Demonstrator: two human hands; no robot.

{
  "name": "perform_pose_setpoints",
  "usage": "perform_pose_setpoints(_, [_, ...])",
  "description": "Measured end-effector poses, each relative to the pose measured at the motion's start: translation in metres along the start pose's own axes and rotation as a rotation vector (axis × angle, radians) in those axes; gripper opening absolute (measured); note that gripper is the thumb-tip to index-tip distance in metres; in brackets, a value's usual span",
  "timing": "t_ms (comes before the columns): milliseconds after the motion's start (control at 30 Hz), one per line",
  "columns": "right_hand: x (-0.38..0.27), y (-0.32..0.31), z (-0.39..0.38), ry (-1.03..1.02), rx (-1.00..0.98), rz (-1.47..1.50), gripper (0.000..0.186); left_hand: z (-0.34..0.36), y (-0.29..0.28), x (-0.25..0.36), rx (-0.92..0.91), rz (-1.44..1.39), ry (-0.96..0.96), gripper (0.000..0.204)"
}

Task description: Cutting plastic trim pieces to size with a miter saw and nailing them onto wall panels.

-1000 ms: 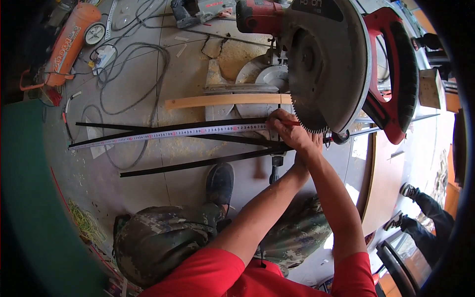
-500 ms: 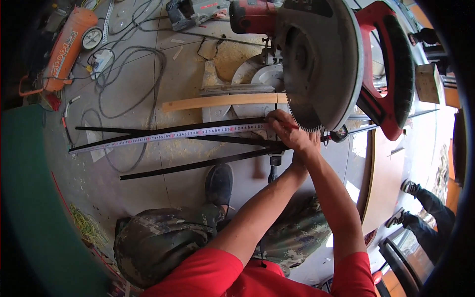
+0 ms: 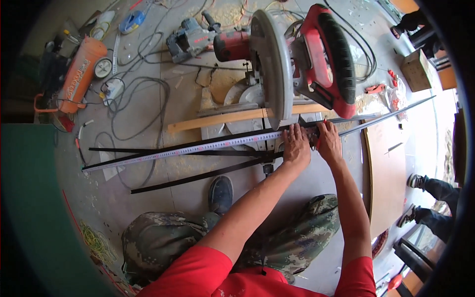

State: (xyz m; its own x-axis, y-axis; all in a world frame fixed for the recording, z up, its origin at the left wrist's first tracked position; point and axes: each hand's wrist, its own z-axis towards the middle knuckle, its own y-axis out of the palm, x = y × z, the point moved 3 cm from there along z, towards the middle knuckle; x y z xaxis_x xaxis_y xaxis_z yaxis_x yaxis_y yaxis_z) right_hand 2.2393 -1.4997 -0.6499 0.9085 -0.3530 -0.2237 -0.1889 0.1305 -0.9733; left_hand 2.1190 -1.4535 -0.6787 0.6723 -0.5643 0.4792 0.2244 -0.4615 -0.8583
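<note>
My left hand [image 3: 298, 147] lies with outstretched fingers across a long black strip [image 3: 208, 139] and the white tape measure blade [image 3: 213, 146] laid along it. Close beside it, the fingers of my right hand [image 3: 330, 141] are bent around a slim red pencil-like tool [image 3: 318, 144], partly hidden. Between the hands sits the dark tape measure case [image 3: 312, 134], mostly covered. The mitre saw [image 3: 271, 69] stands just beyond, its head raised over a pale wooden strip [image 3: 217, 120]. Two more black strips, including a nearer one [image 3: 198, 176], fan out leftward.
An orange air compressor [image 3: 81, 74] stands far left amid tangled cables. A grey power tool [image 3: 190, 42] lies behind the saw. Boards [image 3: 388, 173] lie on the right, where another person's legs [image 3: 435, 203] show. A wooden block [image 3: 415, 69] is at far right.
My right hand has drawn back rightward from the tape, uncrossing from my left. My left hand now rests flat on the strip. The view has shifted, showing more floor beyond the saw.
</note>
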Motion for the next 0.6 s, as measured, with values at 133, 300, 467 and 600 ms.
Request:
perform_pose_setpoints(133, [-0.023,-0.028,-0.005,-0.054,-0.090,0.069,0.033,0.012,-0.025,-0.017,-0.170,-0.093,0.054,0.052])
perform_pose_setpoints(300, [-0.036,-0.029,-0.037,-0.057,-0.465,0.513,0.025,-0.028,-0.076,-0.058,-0.201,0.202,0.490,0.057])
perform_pose_setpoints(467, [-0.048,-0.029,-0.055,-0.030,-0.724,0.643,0.038,-0.114,-0.153,-0.158,-0.907,-0.038,0.340,0.048])
perform_pose_setpoints(600, [-0.070,-0.022,-0.062,-0.156,-0.857,0.654,0.049,-0.166,-0.185,-0.250,-0.915,-0.090,0.271,0.043])
